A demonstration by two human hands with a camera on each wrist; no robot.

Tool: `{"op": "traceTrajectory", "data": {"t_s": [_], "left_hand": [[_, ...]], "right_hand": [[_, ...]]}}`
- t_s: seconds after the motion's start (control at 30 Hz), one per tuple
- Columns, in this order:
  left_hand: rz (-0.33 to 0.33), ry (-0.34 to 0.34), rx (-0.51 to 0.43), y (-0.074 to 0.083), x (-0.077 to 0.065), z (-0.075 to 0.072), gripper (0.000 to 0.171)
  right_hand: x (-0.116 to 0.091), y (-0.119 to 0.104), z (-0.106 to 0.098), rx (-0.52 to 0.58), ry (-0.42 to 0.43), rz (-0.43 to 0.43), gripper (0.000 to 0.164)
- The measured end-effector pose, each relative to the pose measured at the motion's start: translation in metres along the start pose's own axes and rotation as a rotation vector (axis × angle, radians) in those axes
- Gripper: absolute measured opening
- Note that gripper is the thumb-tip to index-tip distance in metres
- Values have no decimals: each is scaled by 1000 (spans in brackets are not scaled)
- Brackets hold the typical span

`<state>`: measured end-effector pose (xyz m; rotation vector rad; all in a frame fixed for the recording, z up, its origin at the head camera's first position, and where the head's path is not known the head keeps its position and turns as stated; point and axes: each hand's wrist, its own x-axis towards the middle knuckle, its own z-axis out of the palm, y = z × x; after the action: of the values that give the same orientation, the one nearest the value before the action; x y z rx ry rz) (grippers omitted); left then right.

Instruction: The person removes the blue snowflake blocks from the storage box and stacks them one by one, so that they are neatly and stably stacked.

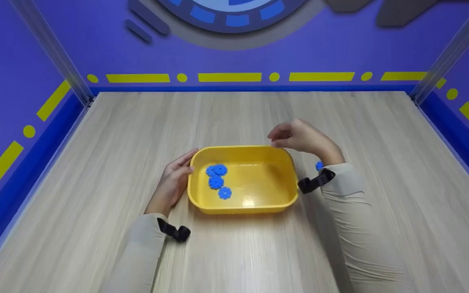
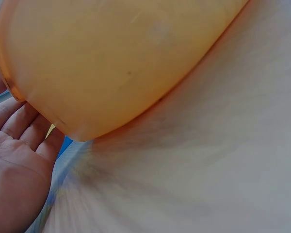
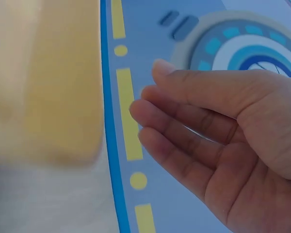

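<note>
A yellow plastic basin (image 1: 255, 195) sits in front of me on the table. Several blue notched snowflake discs (image 1: 216, 182) lie at the left of its floor, some overlapping. My left hand (image 1: 171, 183) holds the basin's left end, thumb at the rim and fingers against the outer wall; the left wrist view shows the palm (image 2: 19, 155) beside that wall. Over the basin's back right corner is my right hand (image 1: 303, 137). In the right wrist view its fingers (image 3: 169, 145) are loosely bent, with nothing visible between them and the thumb.
Another blue disc (image 1: 319, 166) lies on the wooden table (image 1: 145, 122) to the right of the basin, partly hidden by my right wrist. Purple-blue panels (image 1: 234, 61) with yellow markings stand along the back and both sides.
</note>
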<state>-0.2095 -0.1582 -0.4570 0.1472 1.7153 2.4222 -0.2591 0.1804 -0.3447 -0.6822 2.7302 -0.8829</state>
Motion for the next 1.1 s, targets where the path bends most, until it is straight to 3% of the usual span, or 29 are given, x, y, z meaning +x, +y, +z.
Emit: {"op": "traceTrajectory", "data": {"t_s": [0.37, 0.83, 1.1], "left_hand": [[12, 5, 7, 0, 0, 0, 58], [2, 6, -16, 0, 0, 0, 58], [-2, 8, -21, 0, 0, 1, 59]], "right_hand": [[26, -34, 32, -22, -129, -28, 24], [52, -51, 69, 26, -280, -135, 30], [61, -55, 86, -31, -322, -93, 32]]}}
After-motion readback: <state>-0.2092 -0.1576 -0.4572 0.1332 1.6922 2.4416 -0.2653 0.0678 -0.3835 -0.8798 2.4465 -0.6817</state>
